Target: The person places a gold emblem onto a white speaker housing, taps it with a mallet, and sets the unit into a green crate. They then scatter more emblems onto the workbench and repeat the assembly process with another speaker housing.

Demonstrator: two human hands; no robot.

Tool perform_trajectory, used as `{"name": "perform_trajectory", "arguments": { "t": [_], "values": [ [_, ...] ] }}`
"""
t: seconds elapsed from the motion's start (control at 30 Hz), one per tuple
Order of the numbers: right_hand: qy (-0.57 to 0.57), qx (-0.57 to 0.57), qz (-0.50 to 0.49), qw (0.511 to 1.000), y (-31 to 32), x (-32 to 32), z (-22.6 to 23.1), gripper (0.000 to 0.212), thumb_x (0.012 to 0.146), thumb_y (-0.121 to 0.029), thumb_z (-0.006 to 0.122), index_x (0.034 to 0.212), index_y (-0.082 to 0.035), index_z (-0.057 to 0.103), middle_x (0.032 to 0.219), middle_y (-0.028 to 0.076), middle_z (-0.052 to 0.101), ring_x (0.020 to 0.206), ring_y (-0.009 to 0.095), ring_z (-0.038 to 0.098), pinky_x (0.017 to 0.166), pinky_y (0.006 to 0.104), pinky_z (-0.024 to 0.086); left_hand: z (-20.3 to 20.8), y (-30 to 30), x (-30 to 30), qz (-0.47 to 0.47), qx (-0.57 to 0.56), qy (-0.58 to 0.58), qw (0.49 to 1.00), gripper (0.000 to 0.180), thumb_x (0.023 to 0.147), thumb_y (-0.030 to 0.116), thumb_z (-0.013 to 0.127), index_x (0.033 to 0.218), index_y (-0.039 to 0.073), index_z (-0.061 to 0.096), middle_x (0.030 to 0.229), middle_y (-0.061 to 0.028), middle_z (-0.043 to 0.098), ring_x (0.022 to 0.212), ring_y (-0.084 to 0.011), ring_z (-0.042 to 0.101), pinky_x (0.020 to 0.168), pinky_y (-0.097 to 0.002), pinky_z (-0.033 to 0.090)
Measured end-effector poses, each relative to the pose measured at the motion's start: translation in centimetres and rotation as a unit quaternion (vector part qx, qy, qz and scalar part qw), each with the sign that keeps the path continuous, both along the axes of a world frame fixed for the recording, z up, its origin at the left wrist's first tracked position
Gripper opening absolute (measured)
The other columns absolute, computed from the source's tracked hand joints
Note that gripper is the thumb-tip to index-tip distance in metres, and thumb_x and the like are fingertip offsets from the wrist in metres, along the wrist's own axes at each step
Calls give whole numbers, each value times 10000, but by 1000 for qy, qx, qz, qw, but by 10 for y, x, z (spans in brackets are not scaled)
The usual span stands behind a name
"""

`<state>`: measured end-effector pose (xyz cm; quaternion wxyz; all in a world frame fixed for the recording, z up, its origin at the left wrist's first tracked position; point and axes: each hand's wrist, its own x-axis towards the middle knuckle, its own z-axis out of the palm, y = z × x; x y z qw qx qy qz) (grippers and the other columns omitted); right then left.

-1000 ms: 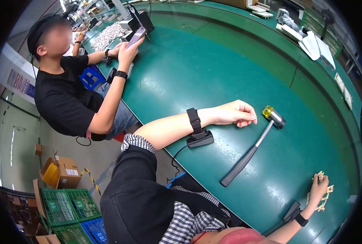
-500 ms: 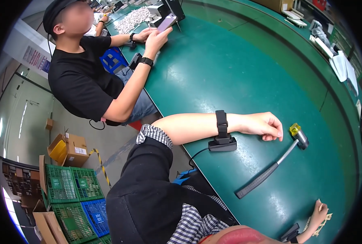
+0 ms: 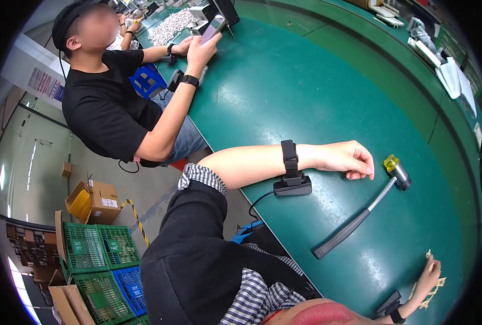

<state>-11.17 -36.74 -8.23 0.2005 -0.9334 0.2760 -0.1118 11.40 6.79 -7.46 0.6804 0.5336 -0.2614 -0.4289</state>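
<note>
One head view reaches me: the left hand (image 3: 350, 161) is over the table (image 3: 273, 103), fingers curled in; whether they close on anything I cannot tell. A mallet (image 3: 362, 216) lies near it; a careless sweep could knock it. The right hand (image 3: 427, 277) is at a pale lattice (image 3: 441, 282) on the table; I cannot make out its grip, and hard pressing might snap the lattice.

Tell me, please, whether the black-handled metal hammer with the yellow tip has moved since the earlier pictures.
No: judged against the near edge of the smooth green table, the hammer keeps its place and slant; only the view has shifted.
</note>
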Motion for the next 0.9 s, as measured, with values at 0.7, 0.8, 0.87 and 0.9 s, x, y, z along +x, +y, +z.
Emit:
{"name": "perform_trajectory", "arguments": {
  "t": [0.7,0.8,0.87,0.9],
  "values": [
    [-14,-60,-17,998,6,2,-4,283,907,-282,555,932,-3,519,799,62,497,741,159,446,661,281,378,1,2,0,1,0,8,1000,127,899,121,537,872,20,610,806,-38,614,579,-54,478,525,-196,395],
    [-11,-53,31,998,0,0,-6,252,916,-254,544,929,-5,509,804,55,494,750,160,447,687,275,387,2,1,0,0,1,9,1000,126,898,118,536,873,18,610,805,-39,613,579,-55,478,527,-197,398],
    [-16,-38,33,999,-2,0,-9,231,913,-231,541,928,-3,507,816,63,491,768,179,452,697,288,378,3,1,0,2,-1,12,1000,130,889,114,541,869,12,618,765,-27,598,586,-54,490,532,-191,408],
    [-19,-31,33,999,-2,-1,-9,221,912,-219,540,927,-2,506,822,67,489,777,189,455,701,294,373,3,1,0,4,-2,13,1000,132,885,113,543,866,9,622,745,-20,590,590,-53,495,535,-188,413]
  ]
}}
